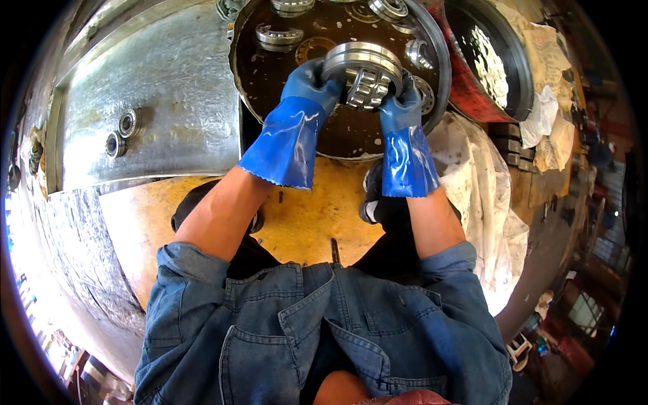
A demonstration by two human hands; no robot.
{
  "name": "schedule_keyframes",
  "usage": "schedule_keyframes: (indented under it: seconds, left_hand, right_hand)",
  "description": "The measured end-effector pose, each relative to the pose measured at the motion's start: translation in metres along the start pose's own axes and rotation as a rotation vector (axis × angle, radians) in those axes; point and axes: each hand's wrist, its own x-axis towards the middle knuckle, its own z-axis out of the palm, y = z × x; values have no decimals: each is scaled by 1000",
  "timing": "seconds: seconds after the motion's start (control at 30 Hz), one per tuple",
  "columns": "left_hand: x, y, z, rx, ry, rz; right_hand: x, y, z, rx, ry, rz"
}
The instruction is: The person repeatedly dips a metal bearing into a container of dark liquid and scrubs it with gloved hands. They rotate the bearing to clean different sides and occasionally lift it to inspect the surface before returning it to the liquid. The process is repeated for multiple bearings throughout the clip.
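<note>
Between my gloved hands is a large steel roller bearing (364, 55), its inner ring of rollers tilted out of the outer ring. My left hand (309, 84), in a long blue rubber glove, grips the bearing's left side. On the right side, my right hand (403, 104) closes round it in a matching glove. Both hands are above a round tub (440, 64) of dark brown liquid. Inside the tub lie more bearings, among them one at the upper left (279, 37) and one at the right (420, 54). My fingertips are partly hidden by the bearing.
To the left stands a metal tray (182, 101) with two small bearings (123, 131) on it. A red drum (466, 88) with whitish stuff inside stands at the upper right. Stained cloth (472, 196) hangs below it. Yellow flooring (304, 216) lies under my feet.
</note>
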Motion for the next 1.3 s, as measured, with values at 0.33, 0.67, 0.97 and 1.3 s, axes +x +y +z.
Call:
schedule_keyframes:
  seconds: [0.33, 0.67, 0.97, 1.3]
  left_hand:
    - [-10, 50, -9, 725, 21, 139]
    - [26, 16, -34, 563, -245, -145]
    - [44, -24, -52, 358, -381, -63]
    - [-1, 36, -14, 1431, -341, -103]
  right_hand:
    - [4, 11, -19, -148, -160, 129]
    - [-2, -5, -9, 248, -163, 719]
    - [-4, 26, -11, 238, -383, 689]
    - [11, -18, -6, -668, -447, 374]
